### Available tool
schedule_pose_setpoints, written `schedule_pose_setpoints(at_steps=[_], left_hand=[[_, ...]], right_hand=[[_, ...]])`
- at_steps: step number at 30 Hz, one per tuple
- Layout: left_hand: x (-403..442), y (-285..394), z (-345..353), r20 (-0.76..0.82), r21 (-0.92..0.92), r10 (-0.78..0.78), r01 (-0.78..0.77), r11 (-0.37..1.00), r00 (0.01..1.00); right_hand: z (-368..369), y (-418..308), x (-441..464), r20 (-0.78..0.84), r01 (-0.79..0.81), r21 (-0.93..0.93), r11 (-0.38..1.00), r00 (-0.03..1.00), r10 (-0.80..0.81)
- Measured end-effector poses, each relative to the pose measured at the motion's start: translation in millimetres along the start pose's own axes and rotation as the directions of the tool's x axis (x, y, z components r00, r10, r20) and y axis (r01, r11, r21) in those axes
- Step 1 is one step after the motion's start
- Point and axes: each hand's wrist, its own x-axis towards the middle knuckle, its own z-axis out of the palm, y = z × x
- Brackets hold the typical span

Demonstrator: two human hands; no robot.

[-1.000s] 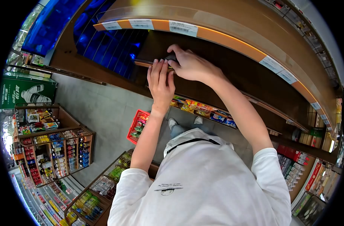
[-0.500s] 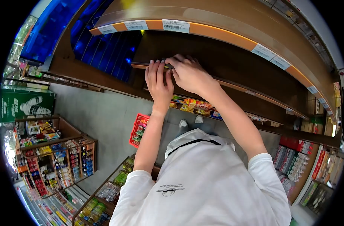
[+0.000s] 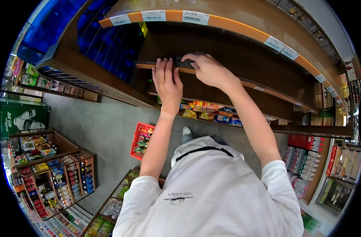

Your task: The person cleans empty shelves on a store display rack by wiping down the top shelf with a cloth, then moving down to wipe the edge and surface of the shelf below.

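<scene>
My left hand (image 3: 167, 85) rests with its fingers stretched over the front edge of a brown shelf (image 3: 259, 69). Just to its right, my right hand (image 3: 212, 72) is bent over the same edge, its thumb and index finger curled around a dark grey cloth (image 3: 182, 61). The cloth lies on the shelf surface and is partly covered by the fingers. Along this shelf's front runs an orange-brown strip (image 3: 245, 83) with a few small labels.
Above is another shelf with price labels (image 3: 195, 17). Blue-lit wire mesh (image 3: 109, 47) closes the left side. Snack packets (image 3: 206, 106) fill a lower shelf. A red basket (image 3: 136, 142) with packets stands on the grey floor (image 3: 105, 122); stocked display racks (image 3: 56, 173) are at left.
My right hand has moved slightly right, away from my left hand, and the dark grey cloth shows more clearly. My left hand stays on the shelf edge. The view has shifted slightly.
</scene>
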Motion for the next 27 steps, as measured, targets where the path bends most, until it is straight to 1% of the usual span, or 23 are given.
schedule_pose_setpoints(at_steps=[4, 10, 14, 17, 19, 23, 25, 27], left_hand=[[1.9, 1.9, -1.4, 0.008, 0.000, -0.010, 0.010, 1.000, 1.000], [2.3, 4.5, 0.1, -0.009, -0.012, -0.017, 0.017, 1.000, 1.000], [4.0, 6.0, -2.4, -0.006, -0.013, -0.015, 0.015, 1.000, 1.000], [4.7, 7.9, -2.9, -0.009, -0.006, -0.022, 0.022, 1.000, 1.000], [3.6, 7.1, -1.2, -0.010, -0.010, -0.032, 0.032, 0.999, 0.999], [3.2, 5.7, -0.8, -0.003, -0.025, -0.054, 0.054, 0.998, 0.999], [3.8, 7.0, -2.2, 0.002, -0.027, -0.056, 0.056, 0.998, 0.998], [3.9, 7.6, -2.8, 0.005, -0.029, -0.060, 0.060, 0.998, 0.998]], right_hand=[[-0.5, -2.0, -7.1, -0.062, -0.025, 0.036, 0.999, 0.998, 0.027], [-8.8, 1.7, -10.3, -0.016, -0.084, 0.043, 0.996, 0.996, 0.085], [-8.2, 10.0, -11.0, -0.038, -0.040, 0.036, 0.999, 0.998, 0.041], [-16.7, 6.4, -10.3, 0.009, -0.074, 0.052, 0.996, 0.997, 0.074], [-28.7, -0.9, -7.0, 0.163, -0.240, 0.071, 0.968, 0.960, 0.227], [-34.1, 14.9, 2.6, 0.211, -0.263, 0.088, 0.961, 0.947, 0.240], [-36.5, 21.0, 4.6, 0.242, -0.211, 0.059, 0.976, 0.951, 0.191], [-35.8, 24.0, 1.9, 0.233, -0.210, 0.064, 0.975, 0.954, 0.190]])
